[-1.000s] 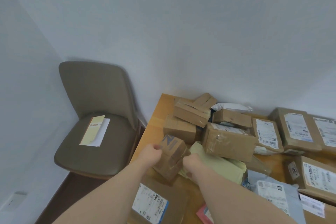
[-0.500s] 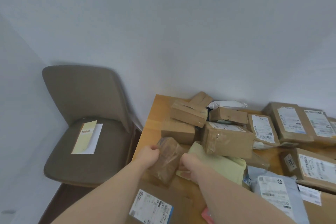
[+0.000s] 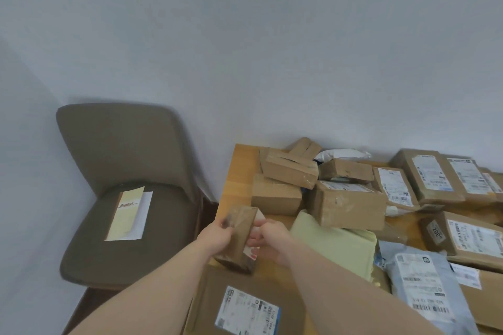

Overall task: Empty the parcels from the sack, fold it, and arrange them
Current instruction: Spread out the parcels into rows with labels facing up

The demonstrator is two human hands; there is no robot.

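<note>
Both hands, left hand (image 3: 216, 236) and right hand (image 3: 268, 238), fingers clamped on a small brown box (image 3: 239, 239), which has turned from label-up to edge-on since a second ago, held above the surface (image 3: 235, 171) just ahead of a flat parcel (image 3: 245, 304), likely being placed.

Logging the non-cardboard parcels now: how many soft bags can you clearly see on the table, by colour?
White bag: 1
Grey bag: 1
Pale yellow-green bag: 1
Total: 3 clearly visible
</note>
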